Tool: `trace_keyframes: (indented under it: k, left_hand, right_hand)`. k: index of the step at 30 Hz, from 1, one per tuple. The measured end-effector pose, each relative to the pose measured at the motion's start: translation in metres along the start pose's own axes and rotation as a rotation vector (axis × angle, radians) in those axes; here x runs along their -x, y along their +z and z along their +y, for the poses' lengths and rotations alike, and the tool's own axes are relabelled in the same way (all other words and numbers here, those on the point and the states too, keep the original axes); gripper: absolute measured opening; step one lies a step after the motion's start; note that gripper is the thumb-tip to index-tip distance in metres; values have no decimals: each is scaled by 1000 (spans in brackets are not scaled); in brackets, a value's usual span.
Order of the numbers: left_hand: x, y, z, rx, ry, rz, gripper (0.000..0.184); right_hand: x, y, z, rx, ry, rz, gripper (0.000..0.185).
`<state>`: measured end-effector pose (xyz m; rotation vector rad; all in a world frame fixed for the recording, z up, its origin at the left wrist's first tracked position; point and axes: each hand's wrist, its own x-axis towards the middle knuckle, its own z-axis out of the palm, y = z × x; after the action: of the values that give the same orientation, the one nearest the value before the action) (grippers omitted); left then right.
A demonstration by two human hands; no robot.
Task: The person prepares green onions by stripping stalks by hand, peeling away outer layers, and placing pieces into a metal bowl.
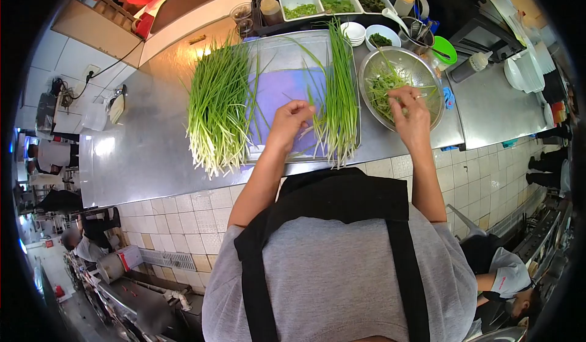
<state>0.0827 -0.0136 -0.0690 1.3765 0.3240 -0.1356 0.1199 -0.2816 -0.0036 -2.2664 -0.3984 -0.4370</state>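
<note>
My left hand is closed in a pinch over the tray, beside the thinner bunch of long green chives or thin scallions. Thin stalks show at its fingertips, but what it holds cannot be made out. My right hand is over the metal bowl, fingers curled with the tips close together; any small piece in them is hidden. Loose green and yellowish trimmings lie in the bowl. A thicker bunch of green stalks, white ends toward me, lies left of the bluish-purple sheet on the metal tray.
White containers of chopped ingredients stand at the back with squeeze bottles. Small white bowls and a bowl of chopped greens sit behind the metal bowl. The steel counter extends left. Another person is at lower right.
</note>
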Motion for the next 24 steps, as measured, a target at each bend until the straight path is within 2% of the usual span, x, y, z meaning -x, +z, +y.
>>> trace_keyframes:
  k: [1, 5, 8, 11, 13, 16, 19, 22, 24]
  left_hand:
    - [5, -4, 4, 152, -37, -52, 16]
    - [23, -1, 24, 309, -38, -41, 13]
    - [26, 2, 28, 328, 7, -46, 12]
    - [28, 2, 27, 306, 35, -28, 14]
    - [26, -4, 20, 282, 27, -36, 19]
    - [19, -10, 7, -251, 273, 120, 32]
    - [23, -14, 4, -1098, 730, 452, 31]
    - [29, -2, 9, -439, 285, 87, 27]
    - [33, 12, 16, -90, 164, -17, 26]
  right_hand:
    - [2, 5, -6, -71, -26, -63, 14]
    - [12, 36, -31, -254, -89, -318, 14]
    - [16, 52, -59, -315, 73, -513, 17]
    - [21, 73, -54, -451, 180, -602, 20]
    - [18, 76, -47, -574, 333, -702, 20]
    - [17, 71, -36, -726, 443, -737, 20]
    - [20, 69, -30, -802, 466, -695, 20]
    - [25, 70, -30, -837, 470, -668, 20]
    - [29, 73, -29, -819, 461, -676, 20]
